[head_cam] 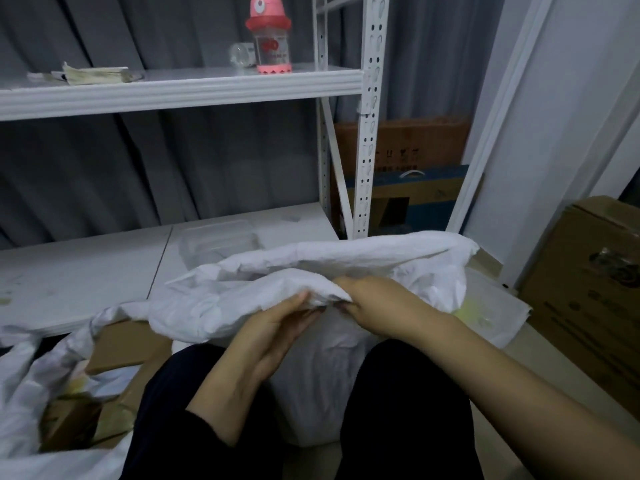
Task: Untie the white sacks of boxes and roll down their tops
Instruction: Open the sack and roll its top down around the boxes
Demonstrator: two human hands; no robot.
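Two hands | left hand (277, 327), right hand (377, 306): fingers pinch rim | white sack (311, 271): crumpled, mouth open

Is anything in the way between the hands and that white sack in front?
Nothing visible. Both the left hand and the right hand already grip the near edge of the white sack, side by side.

We are reaching both bare forearms forward between dark-trousered knees, our left hand (277, 327) turned palm-up and our right hand (374, 303) knuckles-up, fingers of both curling and pinching a fold of crumpled white sack (263, 289).
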